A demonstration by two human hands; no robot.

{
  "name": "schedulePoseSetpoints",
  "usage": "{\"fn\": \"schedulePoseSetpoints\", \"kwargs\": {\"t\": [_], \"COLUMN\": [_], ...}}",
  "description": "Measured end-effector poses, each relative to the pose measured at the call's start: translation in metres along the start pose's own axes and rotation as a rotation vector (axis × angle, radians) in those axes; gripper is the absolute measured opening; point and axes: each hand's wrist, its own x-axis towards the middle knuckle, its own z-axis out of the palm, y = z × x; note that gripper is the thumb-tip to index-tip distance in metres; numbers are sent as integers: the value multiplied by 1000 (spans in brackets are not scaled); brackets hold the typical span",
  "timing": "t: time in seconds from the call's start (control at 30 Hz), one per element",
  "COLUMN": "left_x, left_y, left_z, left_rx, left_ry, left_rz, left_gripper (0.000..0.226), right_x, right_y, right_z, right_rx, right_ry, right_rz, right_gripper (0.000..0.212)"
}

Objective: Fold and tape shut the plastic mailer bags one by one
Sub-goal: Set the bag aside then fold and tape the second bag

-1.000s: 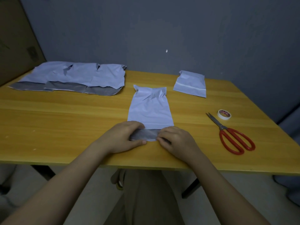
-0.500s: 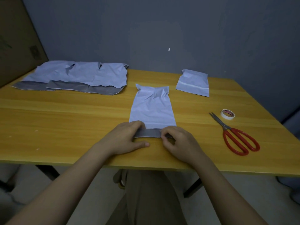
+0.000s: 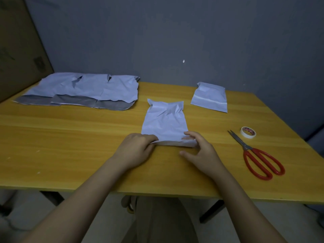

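A white plastic mailer bag lies lengthwise on the middle of the yellow wooden table. Its near flap is turned over onto the bag, so the grey inside no longer shows. My left hand pinches the folded edge at the bag's near-left corner. My right hand holds the near-right corner, fingers on top of the fold and thumb stretched out on the table. A folded, taped mailer rests at the back right. A roll of tape sits to the right.
Several flat unfolded mailers with grey flaps showing lie overlapped at the back left. Red-handled scissors lie near the tape on the right. A brown cardboard sheet leans at the left wall. The table's front edge is just below my wrists.
The grey flap that both hands held flat at the near end has been folded up over the white bag. My right thumb has spread out onto the table.
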Motion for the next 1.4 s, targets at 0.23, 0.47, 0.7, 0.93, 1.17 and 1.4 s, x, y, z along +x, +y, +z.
{"fn": "schedulePoseSetpoints", "kwargs": {"t": [0.23,0.47,0.7,0.93,1.17,1.4], "left_x": [13,15,24,29,30,35], "left_y": [-8,-18,-8,3,15,12], "left_z": [-3,-4,8,18,20,22], "left_rx": [-341,-398,-195,-25,195,257], "left_ry": [-119,-42,22,20,15,-37], "left_rz": [-242,-380,-478,-538,-563,-542], "left_gripper": [8,16,26,33,36,37], "right_x": [19,35,41,39,39,41], "right_y": [6,13,11,8,7,4], "right_z": [2,12,18,23,28,28], "right_rx": [9,52,-29,-203,-275,-358], "right_ry": [66,201,257,243,266,240], "right_rz": [28,119,160,108,77,82], "right_gripper": [23,40,56,54,53,54]}}
